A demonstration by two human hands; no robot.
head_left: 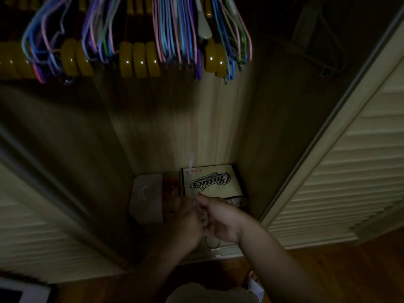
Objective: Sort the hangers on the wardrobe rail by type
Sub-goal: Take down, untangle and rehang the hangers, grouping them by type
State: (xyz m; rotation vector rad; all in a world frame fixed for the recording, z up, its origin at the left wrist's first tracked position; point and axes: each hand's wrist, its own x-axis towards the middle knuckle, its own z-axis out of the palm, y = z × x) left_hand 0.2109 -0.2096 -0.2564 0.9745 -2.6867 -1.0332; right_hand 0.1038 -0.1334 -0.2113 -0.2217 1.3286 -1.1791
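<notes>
Meeting low in the dark wardrobe, the left hand (185, 217) and right hand (220, 217) curl their fingers (202, 201) around a thin pale strip (191, 166); the grip is blurry. The thin coloured wire hangers (172, 31) and thick shiny yellow hangers (140, 59) hang mixed above. The tan box (213, 181) reads "Classics".

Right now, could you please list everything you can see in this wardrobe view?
Thin hangers: many, pink, blue and purple, bunched along the top.
Thick hangers: several, yellow-brown, mixed between the thin bunches.
Box: one, cream, printed "Classics", wardrobe floor.
Case: one, pinkish, left of the box.
Louvred door: one, pale, right side.
Left hand: low centre, fingers curled, contents unclear.
Right hand: touching the left hand, grip unclear.
</notes>
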